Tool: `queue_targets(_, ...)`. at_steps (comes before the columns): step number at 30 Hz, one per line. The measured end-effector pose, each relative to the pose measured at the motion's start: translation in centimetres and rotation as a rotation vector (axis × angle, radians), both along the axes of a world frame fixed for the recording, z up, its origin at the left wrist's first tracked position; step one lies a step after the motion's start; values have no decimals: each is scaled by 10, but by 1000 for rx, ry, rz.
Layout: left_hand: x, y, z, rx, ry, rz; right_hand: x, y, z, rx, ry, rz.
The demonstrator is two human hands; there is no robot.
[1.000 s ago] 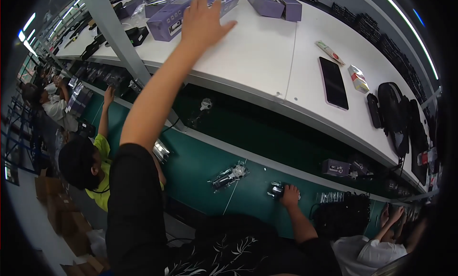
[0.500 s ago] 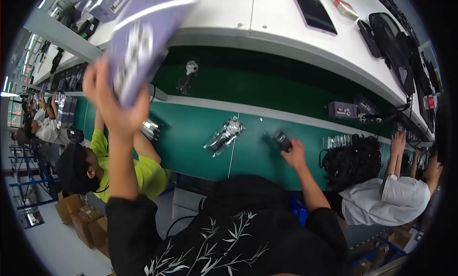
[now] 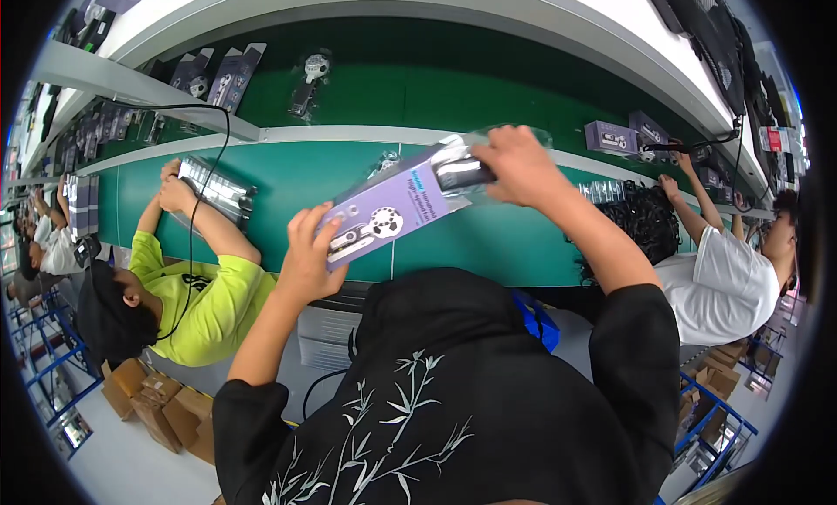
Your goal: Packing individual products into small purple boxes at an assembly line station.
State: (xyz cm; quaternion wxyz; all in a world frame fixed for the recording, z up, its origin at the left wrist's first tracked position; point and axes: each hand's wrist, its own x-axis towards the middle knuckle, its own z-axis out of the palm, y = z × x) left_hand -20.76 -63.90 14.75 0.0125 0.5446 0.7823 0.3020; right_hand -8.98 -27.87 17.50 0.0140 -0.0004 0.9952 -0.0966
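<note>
While both hands, left hand [image 3: 307, 259], right hand [image 3: 516, 163], grip purple box [image 3: 384, 217], green conveyor [image 3: 488, 235] beneath, co-workers flanking

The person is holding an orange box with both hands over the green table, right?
Not quite. The head view shows the box is purple, not orange. The left hand grips its lower end and the right hand its upper end, over the green table.

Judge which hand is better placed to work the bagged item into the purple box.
Probably the right hand: it grips the clear-bagged item at the open end of the purple box, while the left hand steadies the far end.
</note>
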Motion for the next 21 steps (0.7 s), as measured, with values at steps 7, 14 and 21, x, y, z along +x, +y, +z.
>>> queue_targets(7, -6, 34, -45, 5, -68, 15, -28, 23, -77, -43, 77, 177)
queue_targets(14, -13, -6, -51, -94, 23, 338, 7, 260, -200, 140, -156, -268)
queue_targets(21, -130, 8, 113, 253, 541, 435, -79, 205, -232, 77, -41, -339)
